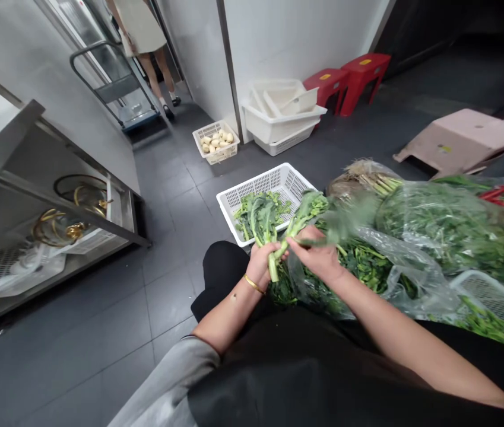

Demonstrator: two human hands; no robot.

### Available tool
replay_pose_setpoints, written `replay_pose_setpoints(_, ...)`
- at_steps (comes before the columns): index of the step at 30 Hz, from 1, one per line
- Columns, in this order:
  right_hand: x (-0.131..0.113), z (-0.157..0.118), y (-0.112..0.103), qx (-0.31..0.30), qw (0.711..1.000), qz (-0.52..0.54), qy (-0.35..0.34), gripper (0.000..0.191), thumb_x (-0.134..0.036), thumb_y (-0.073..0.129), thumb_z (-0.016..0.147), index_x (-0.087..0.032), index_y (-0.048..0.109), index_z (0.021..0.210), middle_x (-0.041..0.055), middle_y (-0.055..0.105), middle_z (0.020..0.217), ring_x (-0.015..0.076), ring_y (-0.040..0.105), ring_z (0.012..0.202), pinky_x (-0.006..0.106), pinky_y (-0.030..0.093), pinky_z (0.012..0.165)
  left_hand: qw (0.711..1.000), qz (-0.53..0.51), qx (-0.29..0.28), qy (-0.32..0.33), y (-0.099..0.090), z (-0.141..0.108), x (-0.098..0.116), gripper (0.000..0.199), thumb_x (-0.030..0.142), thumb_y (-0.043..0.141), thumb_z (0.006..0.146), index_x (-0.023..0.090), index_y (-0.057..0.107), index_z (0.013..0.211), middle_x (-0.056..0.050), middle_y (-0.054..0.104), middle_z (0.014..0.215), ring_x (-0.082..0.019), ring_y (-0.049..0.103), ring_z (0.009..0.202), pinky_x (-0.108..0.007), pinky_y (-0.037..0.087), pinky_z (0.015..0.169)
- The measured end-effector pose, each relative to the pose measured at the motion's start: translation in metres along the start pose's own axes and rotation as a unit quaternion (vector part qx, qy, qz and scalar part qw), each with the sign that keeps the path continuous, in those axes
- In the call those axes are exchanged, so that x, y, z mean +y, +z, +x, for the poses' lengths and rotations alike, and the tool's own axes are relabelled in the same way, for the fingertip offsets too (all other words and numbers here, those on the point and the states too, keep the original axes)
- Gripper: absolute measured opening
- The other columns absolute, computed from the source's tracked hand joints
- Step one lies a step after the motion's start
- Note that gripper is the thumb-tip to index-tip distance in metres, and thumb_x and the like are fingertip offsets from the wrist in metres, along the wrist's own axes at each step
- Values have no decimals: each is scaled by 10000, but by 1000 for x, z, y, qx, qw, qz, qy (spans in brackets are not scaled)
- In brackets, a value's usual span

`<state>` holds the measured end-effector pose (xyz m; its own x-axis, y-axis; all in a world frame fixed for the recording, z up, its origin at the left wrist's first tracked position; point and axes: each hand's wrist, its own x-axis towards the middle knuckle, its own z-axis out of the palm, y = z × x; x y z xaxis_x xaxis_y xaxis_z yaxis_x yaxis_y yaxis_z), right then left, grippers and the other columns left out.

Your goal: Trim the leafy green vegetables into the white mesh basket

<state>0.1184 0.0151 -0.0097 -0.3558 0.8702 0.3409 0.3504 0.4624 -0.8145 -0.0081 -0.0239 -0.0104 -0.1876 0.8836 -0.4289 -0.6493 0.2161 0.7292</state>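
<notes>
At lower centre, your left hand (261, 265) and right hand (316, 258) curl their fingers (297, 246) around a leafy green stalk (306, 213), perhaps choy sum, over a plastic bag (405, 276) of greens, with a white basket (273, 184) just beyond.

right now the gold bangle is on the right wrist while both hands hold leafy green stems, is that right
No, the gold bangle is on the left wrist, not the right, as the head view shows. The left hand and right hand do both hold leafy green stems.
</notes>
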Motion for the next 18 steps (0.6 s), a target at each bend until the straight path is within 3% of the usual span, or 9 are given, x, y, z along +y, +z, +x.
replay_pose_setpoints(2,-3,-7,11,-55,996,-14,-71,249,-393,560,820,-223,564,638,40,594,700,187,564,751,317,461,738,1000,1,24,6,3,3,9,219,215,692,565,111,538,680,-12,571,527,-109,546,460,-225,428,480)
replay_pose_setpoints(4,1,-17,21,-85,992,-1,-88,231,-373,508,852,-231,579,685,52,622,760,195,579,794,329,466,768,999,7,37,16,0,5,17,215,242,681,587,103,554,694,-31,591,540,-116,551,468,-230,431,484)
replay_pose_setpoints(6,12,-26,23,-91,995,-7,-51,229,-366,492,855,-233,577,689,52,632,770,199,588,805,338,462,787,998,12,39,55,-8,8,22,248,243,696,585,104,564,741,-37,613,584,-126,574,503,-237,447,515)
replay_pose_setpoints(7,18,-29,21,-122,992,-25,-18,219,-362,515,834,-233,574,667,45,629,737,197,591,773,330,461,763,995,15,43,89,-14,8,23,271,234,709,577,112,561,768,-29,617,607,-128,582,521,-242,456,537)
replay_pose_setpoints(11,34,-23,3,-354,919,-131,112,239,-345,713,600,-210,535,514,-5,531,488,164,536,522,265,388,535,967,86,79,227,-33,2,21,399,180,752,548,162,544,888,-13,644,779,-146,614,666,-292,491,680)
replay_pose_setpoints(13,31,-5,-5,-337,924,-109,140,256,-421,677,636,-203,566,557,-6,547,484,158,532,499,258,370,514,945,160,87,271,-38,-7,16,450,149,759,544,177,552,941,-35,656,901,-170,620,793,-321,482,782)
replay_pose_setpoints(15,21,20,-11,-241,957,-49,156,358,-500,525,761,-196,580,580,10,569,490,158,537,494,266,386,522,928,216,66,295,-38,-16,8,479,129,755,546,180,562,982,-55,655,975,-195,611,881,-338,463,852)
replay_pose_setpoints(18,6,49,-12,-148,973,-2,177,472,-532,474,779,-202,498,442,29,517,400,159,492,417,283,377,468,924,232,21,303,-33,-21,-1,487,122,748,546,175,571,996,-66,658,971,-212,607,886,-341,460,865)
